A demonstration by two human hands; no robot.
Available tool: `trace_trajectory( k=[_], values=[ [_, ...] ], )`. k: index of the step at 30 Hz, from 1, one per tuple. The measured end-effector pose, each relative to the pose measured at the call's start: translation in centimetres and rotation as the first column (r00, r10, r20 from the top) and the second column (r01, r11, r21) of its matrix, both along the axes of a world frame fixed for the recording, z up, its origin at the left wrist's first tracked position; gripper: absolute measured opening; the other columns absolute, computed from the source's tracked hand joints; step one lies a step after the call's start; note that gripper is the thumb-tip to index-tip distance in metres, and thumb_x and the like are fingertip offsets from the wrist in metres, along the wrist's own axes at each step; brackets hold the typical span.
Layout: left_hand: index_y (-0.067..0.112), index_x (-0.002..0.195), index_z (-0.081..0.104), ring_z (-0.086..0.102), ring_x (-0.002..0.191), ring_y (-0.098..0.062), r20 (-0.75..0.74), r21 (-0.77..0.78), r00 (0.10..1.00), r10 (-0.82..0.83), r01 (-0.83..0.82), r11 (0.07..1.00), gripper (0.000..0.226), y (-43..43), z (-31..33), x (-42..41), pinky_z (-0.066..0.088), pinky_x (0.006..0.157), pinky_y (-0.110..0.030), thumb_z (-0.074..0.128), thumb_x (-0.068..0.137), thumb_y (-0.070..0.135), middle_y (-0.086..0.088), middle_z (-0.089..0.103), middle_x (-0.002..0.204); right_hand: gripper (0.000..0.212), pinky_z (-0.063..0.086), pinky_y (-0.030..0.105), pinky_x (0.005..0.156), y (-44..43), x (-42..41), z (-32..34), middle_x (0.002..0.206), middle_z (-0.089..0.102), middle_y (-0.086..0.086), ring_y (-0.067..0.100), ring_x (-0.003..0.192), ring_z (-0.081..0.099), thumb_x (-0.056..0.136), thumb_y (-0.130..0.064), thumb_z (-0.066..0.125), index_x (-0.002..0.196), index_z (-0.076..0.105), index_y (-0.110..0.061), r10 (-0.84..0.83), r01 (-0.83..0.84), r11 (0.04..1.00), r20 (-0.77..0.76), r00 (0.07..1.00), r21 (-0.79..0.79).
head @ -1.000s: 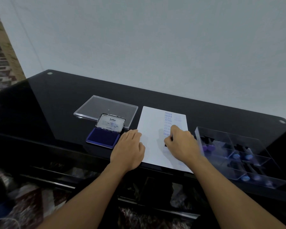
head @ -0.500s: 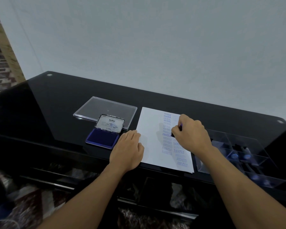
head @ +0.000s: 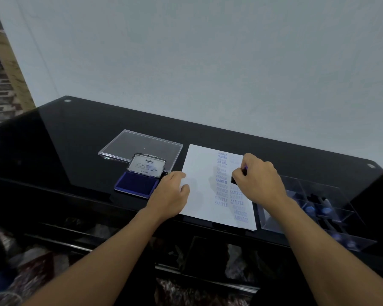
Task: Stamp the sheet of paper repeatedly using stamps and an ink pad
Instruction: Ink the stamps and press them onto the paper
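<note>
Head camera looks down on a black glass desk [head: 75, 140]. A sheet of paper [head: 199, 173] lies near the desk's front edge, about midway along it, and carries two columns of blue prints reading FRAGILE, AIR MAIL, AMENDED and SAMPLE. The left hand [head: 171, 192] lies flat on the sheet's left edge with its fingers relaxed, holding nothing. The right hand [head: 260, 180] has its fingers curled round a stamp [head: 233, 180], whose dark base is down at the paper in the right column of prints. Whether the base sits fully flat cannot be told. An open ink pad [head: 137, 184] sits just left of the paper, close to the left hand, its lid tilted up toward the back edge. Behind it a clear plastic cover [head: 142, 144] lies flat. Toward the desk's right end a clear divided box [head: 314, 195] holds spare stamps [head: 308, 209] with blue tops.
</note>
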State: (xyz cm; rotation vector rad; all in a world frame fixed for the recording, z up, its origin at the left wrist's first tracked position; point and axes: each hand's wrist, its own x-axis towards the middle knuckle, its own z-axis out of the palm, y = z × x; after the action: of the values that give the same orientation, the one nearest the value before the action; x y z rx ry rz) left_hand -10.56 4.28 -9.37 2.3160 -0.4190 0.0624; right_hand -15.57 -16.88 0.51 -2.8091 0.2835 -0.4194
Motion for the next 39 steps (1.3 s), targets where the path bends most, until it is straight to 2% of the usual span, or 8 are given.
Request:
trace_trajectory(
  k=[9,14,19,22,25,27,30,39],
  values=[
    [0.017,0.128,0.054,0.052,0.116,-0.017,0.116,-0.012,0.991,0.061,-0.060,0.998,0.033,4.1,4.3,1.4,0.048,0.098,-0.039,0.051,0.096,0.025,0.002,0.055,0.131,0.016,0.037,0.031,0.050,3.1,0.6,0.9,0.065,0.058,0.003,0.018,0.054,0.045,0.092,-0.024,0.052,0.082,0.048,-0.012,0.082,-0.082,0.996,0.014,0.997,0.042],
    [0.017,0.132,0.053,0.047,0.124,-0.015,0.113,0.069,0.982,0.151,-0.160,0.985,0.037,8.8,4.8,2.7,0.041,0.105,-0.037,0.051,0.096,0.025,0.002,0.052,0.136,0.018,0.040,0.032,0.053,7.3,1.7,-0.2,0.069,0.057,0.001,0.019,0.062,0.052,0.094,-0.027,0.052,0.082,0.048,-0.014,0.172,-0.171,0.984,-0.034,0.984,0.050],
    [0.013,0.126,0.058,0.053,0.117,-0.020,0.102,0.092,0.948,0.301,-0.310,0.946,0.035,14.0,3.4,4.1,0.045,0.097,-0.036,0.053,0.093,0.024,-0.003,0.058,0.130,0.019,0.039,0.033,0.053,11.8,2.9,-1.9,0.070,0.055,0.003,0.025,0.065,0.053,0.093,-0.028,0.050,0.080,0.044,-0.015,0.300,-0.295,0.953,-0.076,0.951,0.065],
    [0.014,0.122,0.062,0.056,0.115,-0.024,0.086,0.113,0.935,0.343,-0.351,0.929,0.035,16.4,2.1,4.9,0.047,0.095,-0.037,0.053,0.090,0.024,-0.006,0.060,0.124,0.019,0.034,0.030,0.051,14.2,3.6,-2.6,0.075,0.055,0.000,0.022,0.065,0.049,0.095,-0.031,0.049,0.084,0.043,-0.017,0.357,-0.354,0.934,-0.108,0.928,0.049],
    [0.010,0.127,0.060,0.052,0.121,-0.025,0.108,0.170,0.941,0.319,-0.334,0.927,0.038,18.0,0.7,5.8,0.042,0.103,-0.037,0.052,0.091,0.022,-0.008,0.060,0.128,0.019,0.029,0.026,0.049,16.2,4.6,-3.1,0.092,0.060,0.003,0.022,0.075,0.047,0.097,-0.032,0.050,0.086,0.039,-0.022,0.407,-0.407,0.913,-0.157,0.900,0.034],
    [0.005,0.132,0.056,0.047,0.129,-0.027,0.122,0.210,0.939,0.322,-0.342,0.916,0.044,18.5,-0.2,6.2,0.036,0.112,-0.040,0.052,0.093,0.023,-0.012,0.057,0.136,0.023,0.034,0.028,0.052,17.3,5.5,-3.4,0.100,0.065,0.004,0.024,0.077,0.049,0.097,-0.032,0.050,0.080,0.037,-0.024,0.428,-0.429,0.903,-0.164,0.889,0.029],
    [0.007,0.138,0.052,0.038,0.140,-0.027,0.133,0.279,0.923,0.362,-0.385,0.880,0.047,18.4,-1.6,6.2,0.028,0.118,-0.044,0.049,0.097,0.029,-0.013,0.047,0.148,0.024,0.040,0.030,0.059,18.7,6.9,-4.1,0.094,0.068,0.007,0.024,0.074,0.054,0.094,-0.031,0.050,0.076,0.036,-0.025,0.471,-0.475,0.880,-0.142,0.871,0.010],
    [0.014,0.140,0.050,0.034,0.143,-0.022,0.211,0.331,0.897,0.388,-0.439,0.835,0.049,18.1,-2.9,6.1,0.024,0.119,-0.044,0.042,0.096,0.035,-0.006,0.043,0.152,0.020,0.056,0.044,0.067,22.4,9.2,-5.8,0.089,0.066,0.010,0.030,0.079,0.065,0.096,-0.033,0.051,0.100,0.053,-0.014,0.585,-0.589,0.797,-0.070,0.808,-0.138]
  ],
)
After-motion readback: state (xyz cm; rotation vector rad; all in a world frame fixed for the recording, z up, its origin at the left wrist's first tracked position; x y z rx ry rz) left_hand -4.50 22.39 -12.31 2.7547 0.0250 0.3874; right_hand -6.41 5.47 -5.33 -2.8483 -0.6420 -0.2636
